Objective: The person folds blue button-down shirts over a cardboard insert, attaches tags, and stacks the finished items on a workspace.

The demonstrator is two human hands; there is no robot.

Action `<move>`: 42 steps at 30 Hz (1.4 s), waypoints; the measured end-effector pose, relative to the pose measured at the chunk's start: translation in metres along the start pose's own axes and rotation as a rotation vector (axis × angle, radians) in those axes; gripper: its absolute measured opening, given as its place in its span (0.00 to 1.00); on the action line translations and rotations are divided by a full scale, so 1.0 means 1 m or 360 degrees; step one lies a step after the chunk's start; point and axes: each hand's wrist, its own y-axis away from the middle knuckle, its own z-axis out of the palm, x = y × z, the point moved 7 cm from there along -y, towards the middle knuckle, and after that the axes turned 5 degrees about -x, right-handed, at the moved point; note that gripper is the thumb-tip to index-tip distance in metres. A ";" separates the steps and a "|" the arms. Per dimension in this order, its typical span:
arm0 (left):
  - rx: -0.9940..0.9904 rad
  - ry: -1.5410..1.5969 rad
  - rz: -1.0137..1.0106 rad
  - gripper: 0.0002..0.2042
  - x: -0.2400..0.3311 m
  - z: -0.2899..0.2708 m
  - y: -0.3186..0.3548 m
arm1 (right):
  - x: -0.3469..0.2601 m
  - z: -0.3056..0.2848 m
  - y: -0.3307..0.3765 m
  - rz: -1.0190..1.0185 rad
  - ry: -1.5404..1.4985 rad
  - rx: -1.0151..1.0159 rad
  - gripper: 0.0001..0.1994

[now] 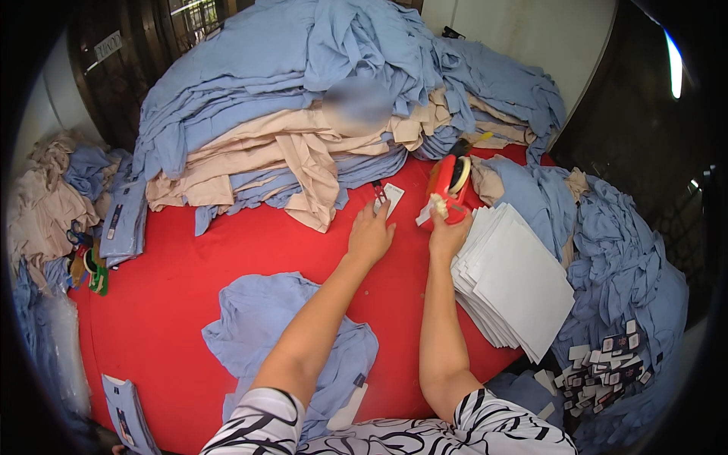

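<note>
My right hand grips a red tape dispenser with a roll of pale tape, raised over the red-covered table. Beyond it, a yellow-tipped thing shows against the cloth. My left hand lies palm down with its fingers stretched forward and thumb apart. Just past those fingertips are a white card and a small red and black tool, whose kind I cannot make out. Between my forearms and the near edge, a light blue garment lies loosely spread, with a white card beside it.
Tall piles of blue garments and beige garments fill the far side. White sheets are stacked at right, near loose tags. Folded, packed garments and a green tape dispenser sit at left.
</note>
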 end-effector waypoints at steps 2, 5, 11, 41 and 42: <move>-0.0101 -0.0068 -0.0049 0.33 0.003 0.028 -0.028 | 0.010 0.006 -0.039 0.0046 0.0067 0.0090 0.37; -0.0036 -0.0399 -0.0099 0.35 -0.012 0.049 -0.047 | 0.009 0.028 -0.075 0.0100 -0.0020 -0.0002 0.35; -0.0202 -0.0375 0.0278 0.30 0.027 0.114 -0.050 | 0.039 0.050 -0.131 0.0270 0.0129 -0.0316 0.37; -0.0080 -0.0523 -0.0201 0.41 -0.021 0.057 -0.016 | 0.041 0.081 -0.044 -0.0057 0.0978 -0.0839 0.21; -0.0116 -0.0506 -0.0152 0.41 -0.009 0.066 -0.025 | 0.049 0.081 -0.041 -0.0081 0.1000 -0.0726 0.23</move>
